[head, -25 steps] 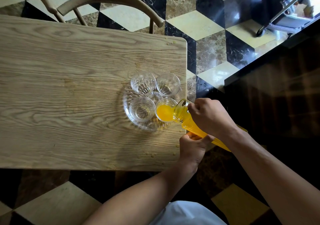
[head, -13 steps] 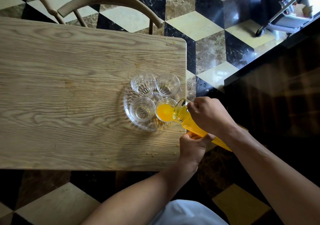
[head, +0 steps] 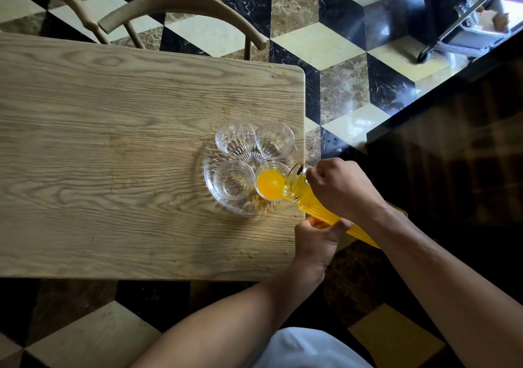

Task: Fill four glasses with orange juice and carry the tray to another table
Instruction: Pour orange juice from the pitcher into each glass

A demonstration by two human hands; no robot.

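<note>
A round clear glass tray [head: 210, 186] sits near the right end of the wooden table and carries several small glasses. The near right glass [head: 268, 184] holds orange juice. The near left glass [head: 233, 180], far left glass [head: 235, 140] and far right glass [head: 274, 141] are empty. A ribbed glass jug of orange juice [head: 307, 202] is tilted with its mouth over the near right glass. My right hand [head: 341, 187] grips the jug near its neck from above. My left hand [head: 318, 240] supports the jug from below.
The wooden table [head: 113, 155] ends just right of the tray, with juice drops near its front and far right corners. Two wooden chairs [head: 181, 8] stand behind the table. A dark counter [head: 452, 141] runs along the right, and a wheeled cart [head: 467, 19] stands at the far right.
The juice level in the near right glass has risen slightly. Hands and jug have hardly moved.
</note>
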